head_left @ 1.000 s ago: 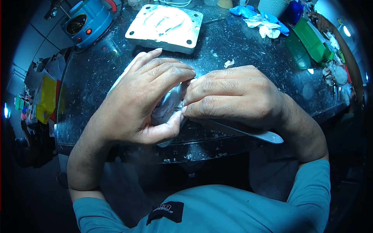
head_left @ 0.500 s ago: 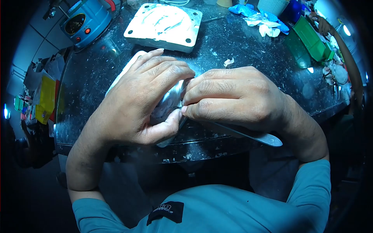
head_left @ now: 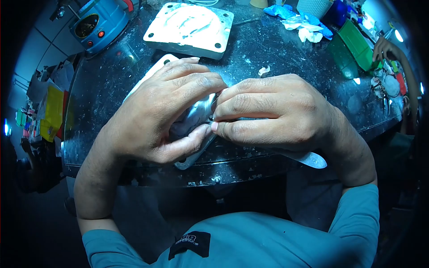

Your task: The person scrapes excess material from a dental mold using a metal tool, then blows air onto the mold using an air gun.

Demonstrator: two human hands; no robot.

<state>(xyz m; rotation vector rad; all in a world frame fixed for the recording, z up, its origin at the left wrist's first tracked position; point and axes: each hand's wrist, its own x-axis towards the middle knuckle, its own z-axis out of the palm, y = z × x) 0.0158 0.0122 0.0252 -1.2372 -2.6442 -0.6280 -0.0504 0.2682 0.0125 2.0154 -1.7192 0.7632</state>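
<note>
A: Moved since the earlier frame?

B: Look at the near block point(head_left: 156, 68): showing slightly more of its lower corner now, below the thumb of the left hand point(head_left: 165, 111). Over at the right edge, lowered toward the clutter: a co-worker's hand point(head_left: 389, 49). Beneath the right hand point(head_left: 277, 109), showing less of its length: a flat metal tool point(head_left: 308, 158).

A: Meaning what for the work?

B: Probably just a small change of angle; by the look of it, still close fingertip work at the glossy surface point(head_left: 195, 115) of the near block.

A: And the counts, biggest down?

B: One dark counter point(head_left: 313, 62). One blue machine point(head_left: 100, 29), at the far left. Two pale blocks: one near, apparently resting on the counter by its front edge, under the left hand; one far block point(head_left: 196, 44), lying beyond.

A: Hands, and state of the grip?

B: Two at work. On the left, thumb and fingers spread well apart, arched over the near block; fingertips partly hidden, so cannot tell whether clasping it. On the right, closed in a pinch around the tool.

A: Smaller still?

B: One tool, rounded end poking out toward the right wrist. One curled scrap point(head_left: 264, 71), beyond the right hand.
</note>
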